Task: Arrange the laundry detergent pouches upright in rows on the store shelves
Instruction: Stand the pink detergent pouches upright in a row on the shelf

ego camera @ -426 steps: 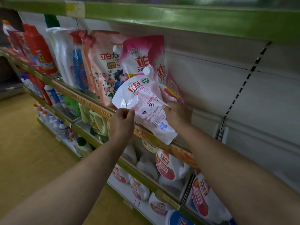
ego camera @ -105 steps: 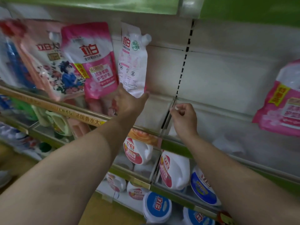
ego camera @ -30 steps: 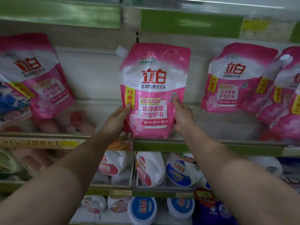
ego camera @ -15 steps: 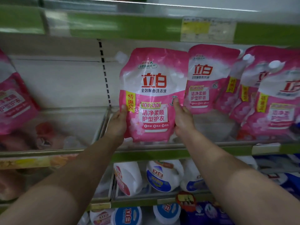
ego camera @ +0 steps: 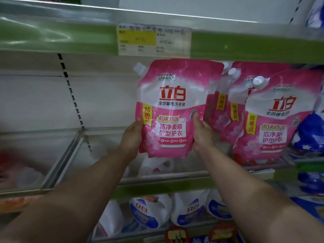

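place: a shop | evidence: green-edged shelves (ego camera: 245,48) with a price label (ego camera: 154,41) | rows of same pink detergent pouches (ego camera: 266,116) | white bottles (ego camera: 149,213) below

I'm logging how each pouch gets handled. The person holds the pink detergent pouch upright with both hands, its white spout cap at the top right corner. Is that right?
Not quite. The head view shows the white spout cap at the top left corner of the pink detergent pouch, not the top right. The rest stands: the left hand and right hand hold it upright by its lower sides.
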`<state>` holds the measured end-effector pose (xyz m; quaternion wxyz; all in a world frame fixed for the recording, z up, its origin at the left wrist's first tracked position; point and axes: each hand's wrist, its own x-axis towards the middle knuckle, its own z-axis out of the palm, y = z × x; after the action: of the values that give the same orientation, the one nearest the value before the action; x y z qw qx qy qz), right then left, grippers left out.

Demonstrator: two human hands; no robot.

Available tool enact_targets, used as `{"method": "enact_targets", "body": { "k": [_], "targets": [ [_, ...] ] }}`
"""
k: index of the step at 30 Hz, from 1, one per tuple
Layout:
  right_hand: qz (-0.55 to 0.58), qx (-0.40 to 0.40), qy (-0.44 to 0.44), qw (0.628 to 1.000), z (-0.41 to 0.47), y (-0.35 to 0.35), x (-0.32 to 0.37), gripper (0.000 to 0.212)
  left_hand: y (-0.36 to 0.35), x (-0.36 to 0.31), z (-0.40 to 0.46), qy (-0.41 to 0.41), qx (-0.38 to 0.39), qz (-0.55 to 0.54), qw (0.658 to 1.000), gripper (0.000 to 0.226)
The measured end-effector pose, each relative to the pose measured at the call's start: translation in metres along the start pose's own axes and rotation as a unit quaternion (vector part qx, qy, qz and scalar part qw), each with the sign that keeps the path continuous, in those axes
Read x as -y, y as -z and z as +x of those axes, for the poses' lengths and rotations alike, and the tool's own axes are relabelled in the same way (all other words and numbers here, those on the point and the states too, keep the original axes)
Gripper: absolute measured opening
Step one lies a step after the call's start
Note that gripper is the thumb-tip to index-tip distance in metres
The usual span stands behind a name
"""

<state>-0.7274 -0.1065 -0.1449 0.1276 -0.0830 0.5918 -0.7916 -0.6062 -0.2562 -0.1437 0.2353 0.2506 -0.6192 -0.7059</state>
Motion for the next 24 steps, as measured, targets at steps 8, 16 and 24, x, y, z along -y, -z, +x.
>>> {"method": "enact_targets", "body": {
  "k": [8, 16, 24],
  "targets": [
    [-0.009, -0.041, 0.016, 0.999, 0.035, 0.034, 0.007, 0.03, -0.047, 0.003, 0.02, 0.008, -0.004, -0.004, 1.0, 0.041],
    [0.049, -0.032, 0.016, 0.998, 0.055, 0.041, 0.01, 0.035, -0.066, 0.005, 0.028, 0.013, -0.032, -0.039, 0.999, 0.039],
    [0.03, -0.028, 0.018, 0.999, 0.064, 0.044, 0.005, 0.046, -0.068, 0.004, 0.035, -0.003, -0.034, -0.023, 0.999, 0.034]
  ]
}}
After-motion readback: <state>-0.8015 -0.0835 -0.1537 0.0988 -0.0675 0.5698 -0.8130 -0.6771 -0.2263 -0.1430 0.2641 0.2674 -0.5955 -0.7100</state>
